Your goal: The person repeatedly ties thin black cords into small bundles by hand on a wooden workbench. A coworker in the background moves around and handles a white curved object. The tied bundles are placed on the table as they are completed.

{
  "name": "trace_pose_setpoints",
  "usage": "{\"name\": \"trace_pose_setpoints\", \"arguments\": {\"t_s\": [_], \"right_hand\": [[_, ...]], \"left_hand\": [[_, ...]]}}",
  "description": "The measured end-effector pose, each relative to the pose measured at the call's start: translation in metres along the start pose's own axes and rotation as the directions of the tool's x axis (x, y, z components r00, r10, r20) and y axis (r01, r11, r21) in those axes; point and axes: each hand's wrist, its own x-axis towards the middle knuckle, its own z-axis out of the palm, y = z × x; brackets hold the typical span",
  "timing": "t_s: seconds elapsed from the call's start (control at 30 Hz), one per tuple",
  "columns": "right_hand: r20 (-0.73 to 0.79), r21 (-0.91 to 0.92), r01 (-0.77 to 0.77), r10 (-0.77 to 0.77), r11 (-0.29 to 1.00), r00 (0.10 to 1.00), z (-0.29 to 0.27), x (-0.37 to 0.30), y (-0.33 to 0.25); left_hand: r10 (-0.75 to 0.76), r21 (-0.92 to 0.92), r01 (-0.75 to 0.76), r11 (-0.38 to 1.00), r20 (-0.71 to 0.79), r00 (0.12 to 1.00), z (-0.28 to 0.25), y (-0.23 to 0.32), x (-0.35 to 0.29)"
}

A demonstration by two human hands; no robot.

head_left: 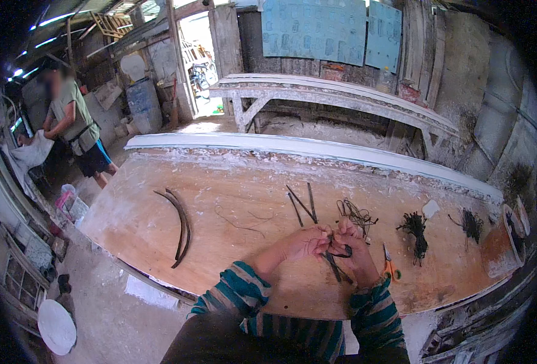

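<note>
My left hand (305, 241) and right hand (352, 247) pinch dark strips (335, 267) together above the table (232, 224). Orange-handled scissors (390, 266) lie just beside my right hand.

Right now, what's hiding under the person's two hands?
Under the left hand and right hand, dark strips poke out onto the wooden table. The hands cover the strips' upper ends.

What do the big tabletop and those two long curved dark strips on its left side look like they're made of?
The tabletop looks like bare plywood or board: flat, matt orange-brown, smeared with white dust or plaster near its edges. The two curved strips look like thin dark-brown wood or split cane: narrow, stiff-looking, evenly bowed. They could also be dried plant stems; the picture is too small to settle it.
</note>
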Motion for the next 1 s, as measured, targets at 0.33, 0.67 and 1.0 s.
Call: {"name": "trace_pose_setpoints", "arguments": {"t_s": [0.33, 0.67, 1.0], "right_hand": [[0.147, 0.347, -0.068, 0.018, 0.935, 0.989, -0.007, -0.004, 0.002], [-0.089, 0.171, 0.056, -0.041, 0.984, 0.995, 0.001, 0.003, 0.001], [-0.085, 0.076, -0.002, 0.009, 0.997, 0.996, -0.006, 0.007, 0.007]], "left_hand": [[0.078, -0.351, 0.002, 0.936, 0.212, 0.974, 0.012, -0.012, 0.000], [0.427, 0.508, -0.294, 0.810, -0.167, 0.889, 0.018, -0.005, 0.005], [0.575, 0.938, -0.268, 0.220, 0.097, 0.812, 0.008, 0.006, 0.000]]}}
